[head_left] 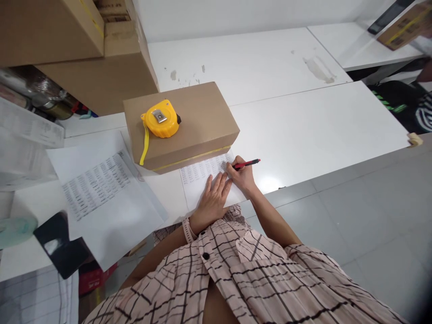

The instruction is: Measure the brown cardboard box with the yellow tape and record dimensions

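My left hand lies flat, fingers stretched out, on a printed sheet of paper at the near edge of the white table. My right hand is closed round a red pen, its tip down on the same sheet. Just behind the sheet stands a shut cardboard box sealed with yellow tape, partly covering the paper. A yellow tape measure sits on top of the box, its strap hanging down the left side.
More printed sheets lie to the left, with a black object at the table's edge. Large cardboard boxes are stacked at the back left. Another white table stands at the far right, grey tiled floor below.
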{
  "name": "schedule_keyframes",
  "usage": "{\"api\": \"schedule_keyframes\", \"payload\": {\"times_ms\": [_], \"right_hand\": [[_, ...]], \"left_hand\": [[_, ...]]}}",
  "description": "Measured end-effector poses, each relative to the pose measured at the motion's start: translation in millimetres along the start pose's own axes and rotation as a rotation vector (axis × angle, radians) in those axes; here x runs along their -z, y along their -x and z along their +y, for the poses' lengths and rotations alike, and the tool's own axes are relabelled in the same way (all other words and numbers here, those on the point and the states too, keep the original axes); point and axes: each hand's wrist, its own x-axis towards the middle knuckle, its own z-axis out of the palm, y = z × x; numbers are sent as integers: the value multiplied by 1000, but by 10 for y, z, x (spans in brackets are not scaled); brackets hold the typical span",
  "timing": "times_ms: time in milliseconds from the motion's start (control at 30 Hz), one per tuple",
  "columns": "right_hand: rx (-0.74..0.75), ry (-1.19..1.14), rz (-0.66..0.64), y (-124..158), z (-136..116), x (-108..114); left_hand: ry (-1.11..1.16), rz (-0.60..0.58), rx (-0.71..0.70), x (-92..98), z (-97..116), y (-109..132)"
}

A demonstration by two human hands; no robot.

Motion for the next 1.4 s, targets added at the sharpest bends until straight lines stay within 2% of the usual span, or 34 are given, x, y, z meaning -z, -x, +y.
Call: {"api": "schedule_keyframes", "payload": {"times_ms": [400, 733, 1400], "right_hand": [[-16, -24, 45, 2, -9, 5], [-27, 11, 18, -1, 35, 6], [-38, 17, 50, -20, -20, 13]], "left_hand": [[-1, 5, 6, -5, 1, 8], [-8, 8, 3, 7, 6, 6], [22, 12, 9, -15, -1, 10]]}}
